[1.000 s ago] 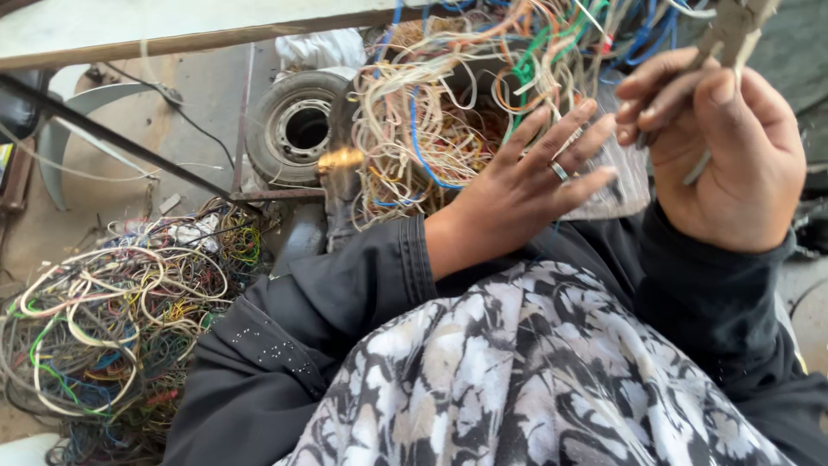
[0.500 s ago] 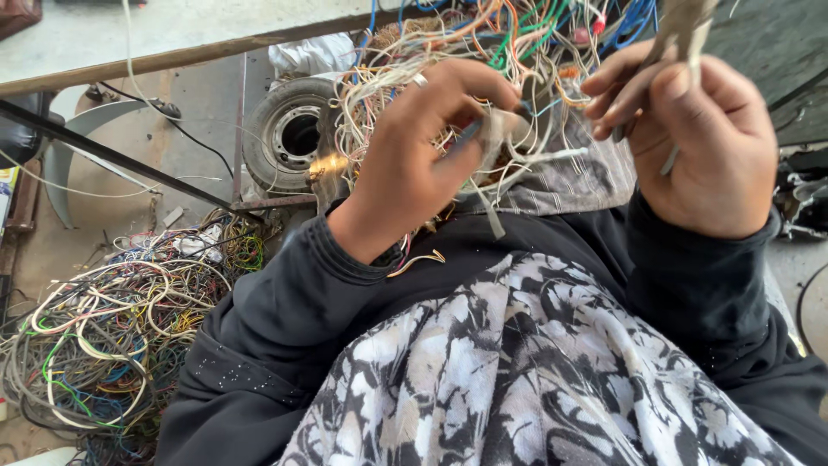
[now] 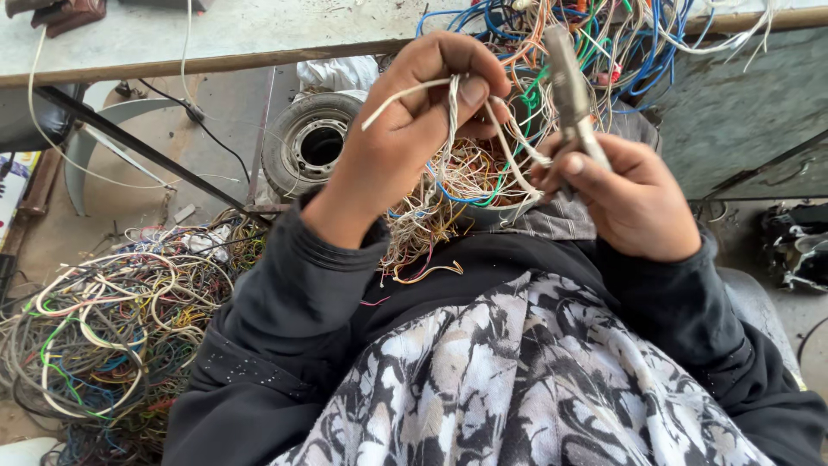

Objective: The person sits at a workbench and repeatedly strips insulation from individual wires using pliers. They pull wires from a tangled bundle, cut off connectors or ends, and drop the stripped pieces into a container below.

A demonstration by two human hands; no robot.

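A dusty concrete floor (image 3: 129, 181) lies below, with a long wooden beam (image 3: 216, 60) crossing the far side of the scene. The left hand (image 3: 414, 121) is raised at the centre, its thumb and fingertips pinched on a pale twisted wire (image 3: 450, 116) that runs down into the tangle beneath it. Just to the right, the right hand (image 3: 634, 194) is clenched around the handles of a pair of pliers (image 3: 569, 95), whose grey metal head points up and away; pale wire strands loop between the 2 hands and touch the right fingers. Both hands hover over a heap of wires (image 3: 466, 177) in white, orange and blue that rests on the lap, against a piece of grey cloth (image 3: 556, 220). Beyond the hands, a further mass of blue, green and orange wires (image 3: 621, 43) spreads along the far edge. Both arms wear black sleeves (image 3: 285, 302), and a black-and-white patterned garment (image 3: 526, 380) fills the near side. To the left of the left hand a small tyre (image 3: 312, 142) lies on the floor, and farther left and nearer sits a big pile of coiled cables (image 3: 103, 328) of many colours. A curved grey metal piece (image 3: 90, 147) lies at the far left.
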